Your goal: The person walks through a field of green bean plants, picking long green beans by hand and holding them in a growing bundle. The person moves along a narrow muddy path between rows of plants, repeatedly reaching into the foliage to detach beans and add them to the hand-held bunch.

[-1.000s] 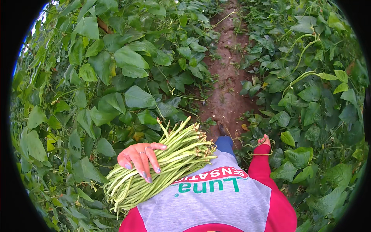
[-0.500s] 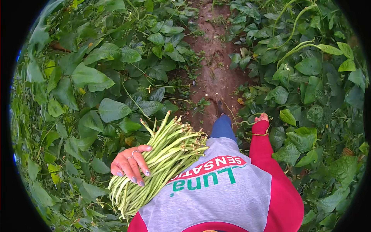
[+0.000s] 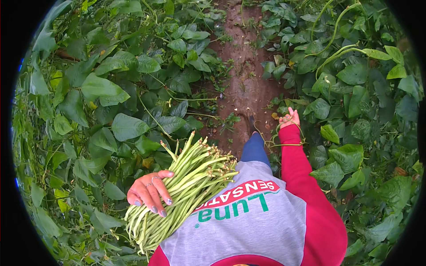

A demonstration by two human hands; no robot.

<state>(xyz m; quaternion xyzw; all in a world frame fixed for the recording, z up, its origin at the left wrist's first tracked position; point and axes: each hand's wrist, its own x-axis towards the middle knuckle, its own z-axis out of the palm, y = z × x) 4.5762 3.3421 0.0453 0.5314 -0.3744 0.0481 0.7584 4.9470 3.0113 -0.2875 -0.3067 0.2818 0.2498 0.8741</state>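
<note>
- A bare strip of reddish-brown dirt path [image 3: 242, 84] runs up the middle of the view.
- Left of the path, dense bean vines [image 3: 115, 102] with broad green leaves cover the ground.
- Right of the path, more leafy plants [image 3: 359, 115] crowd in, with curling stems arching above them.
- Small weeds [image 3: 230, 119] dot the path's left edge.
</note>
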